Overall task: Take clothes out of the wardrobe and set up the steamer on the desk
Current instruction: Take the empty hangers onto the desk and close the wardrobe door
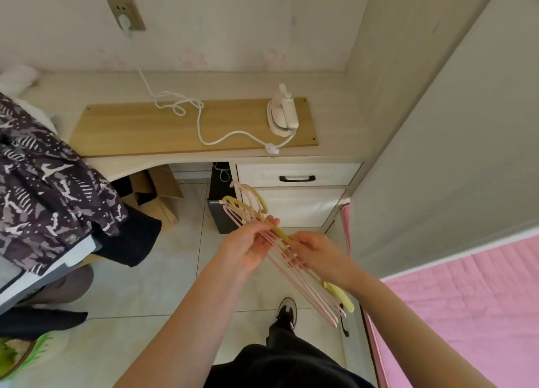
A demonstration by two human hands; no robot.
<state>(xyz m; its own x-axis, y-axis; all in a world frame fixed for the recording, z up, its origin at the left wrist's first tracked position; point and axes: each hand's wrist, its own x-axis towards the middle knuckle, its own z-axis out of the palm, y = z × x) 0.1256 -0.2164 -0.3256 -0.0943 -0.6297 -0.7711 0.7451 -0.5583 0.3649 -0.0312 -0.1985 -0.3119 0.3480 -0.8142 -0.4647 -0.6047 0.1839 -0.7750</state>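
Observation:
A bunch of pink and yellow hangers [248, 209] is held in front of me, above the floor. My left hand [250, 246] grips the necks near the hooks and my right hand [318, 253] holds the bars lower down. On the desk [122, 166] a small white steamer [282, 112] stands upright on a wooden board [116, 128]. Its white cord [204, 131] loops across the board up to a wall socket [126, 14]. A patterned dark garment [43, 177] lies piled at the left. The wardrobe door [455, 125] stands at the right.
White drawers with a black handle [297, 178] sit under the desk, beside a dark box [220, 212] and a cardboard box [157, 192]. A pink bed cover [466, 314] fills the lower right. Black cloth [131, 239] hangs at the left. My shoe [287, 311] is on the tiled floor.

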